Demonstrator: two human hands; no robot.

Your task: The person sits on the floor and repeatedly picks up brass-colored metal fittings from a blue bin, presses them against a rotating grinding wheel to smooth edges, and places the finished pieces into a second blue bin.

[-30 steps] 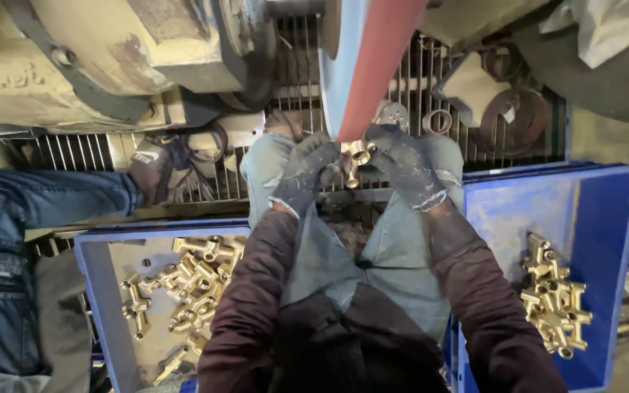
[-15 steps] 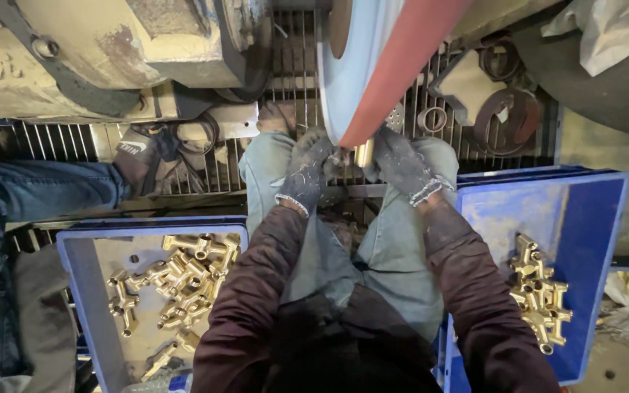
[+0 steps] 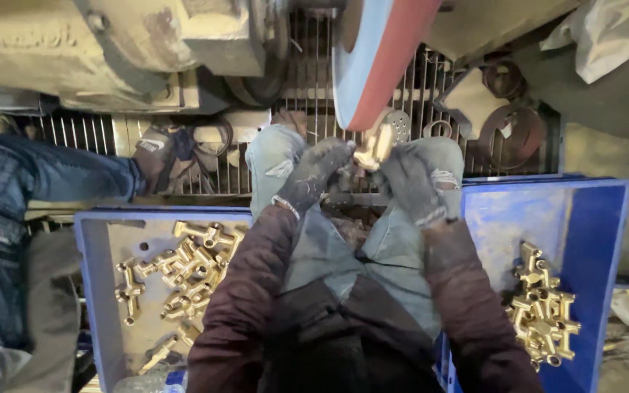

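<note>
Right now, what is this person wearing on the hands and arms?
Both the left hand and the right hand wear dark grey knitted work gloves, grimy, with a pale band at the left cuff. The arms are covered by dusty, dark maroon jacket sleeves.

The person wears dark maroon sleeves (image 3: 256, 291), grimy grey knit gloves (image 3: 314, 175) (cuffs pale-edged), and faded, torn jeans (image 3: 274, 156).
</note>
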